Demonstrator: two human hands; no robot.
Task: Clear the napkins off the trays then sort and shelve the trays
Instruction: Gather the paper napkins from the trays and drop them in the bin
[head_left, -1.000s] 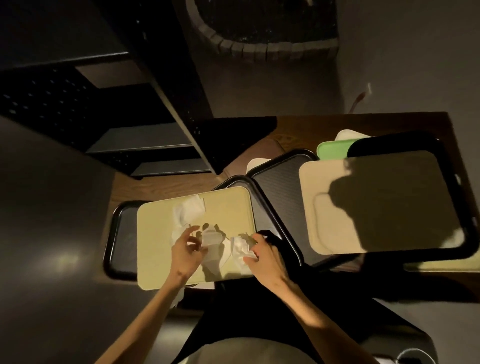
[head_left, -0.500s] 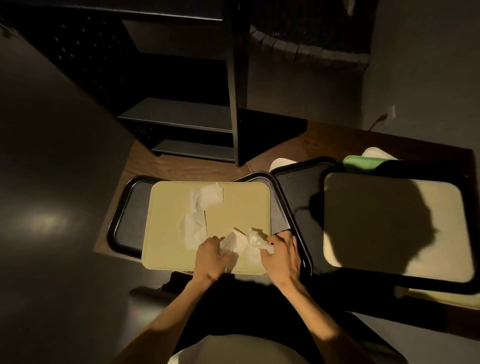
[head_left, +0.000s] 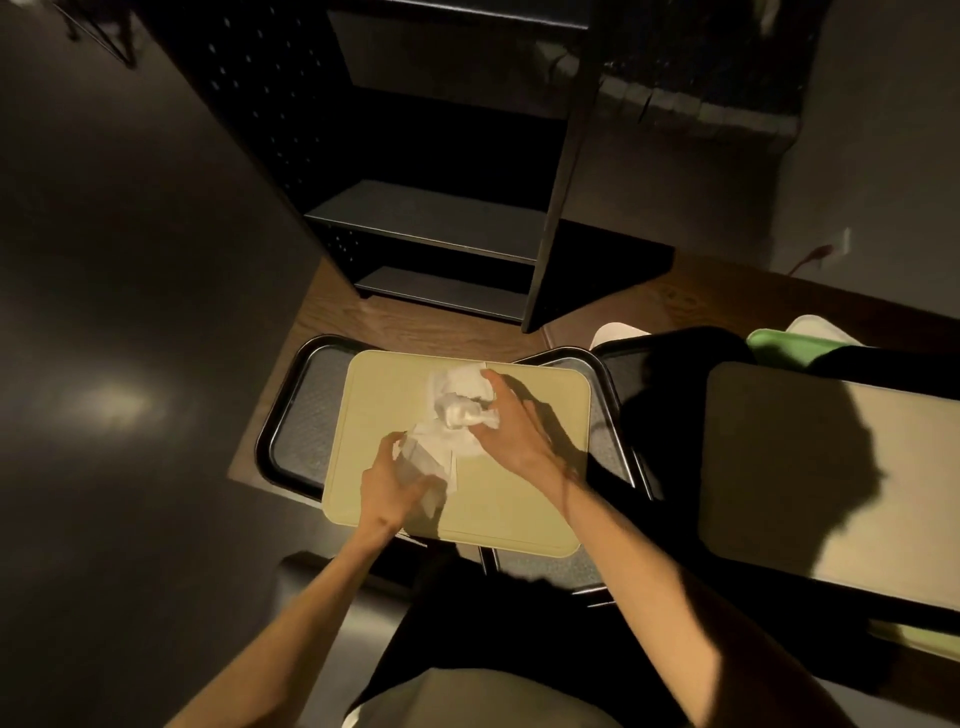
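Napkins (head_left: 457, 400) lay on the yellow tray (head_left: 524, 499), near-left on the table (head_left: 332, 312). My right hand (head_left: 514, 431) clutched a wad; left hand (head_left: 389, 483) pinched another. Shelf (head_left: 436, 218) held no trays; sorting not begun.

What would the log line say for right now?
step: clearing napkins | left hand: holds napkin | right hand: holds crumpled napkin | yellow tray: not cleared

crumpled napkins (head_left: 457, 402) on yellow tray (head_left: 524, 499)

Both hands on a yellow tray (head_left: 519, 499), left hand (head_left: 390, 486) gripping white napkins (head_left: 434, 452), right hand (head_left: 511, 431) holding a crumpled napkin (head_left: 460, 400), wooden table (head_left: 332, 322)
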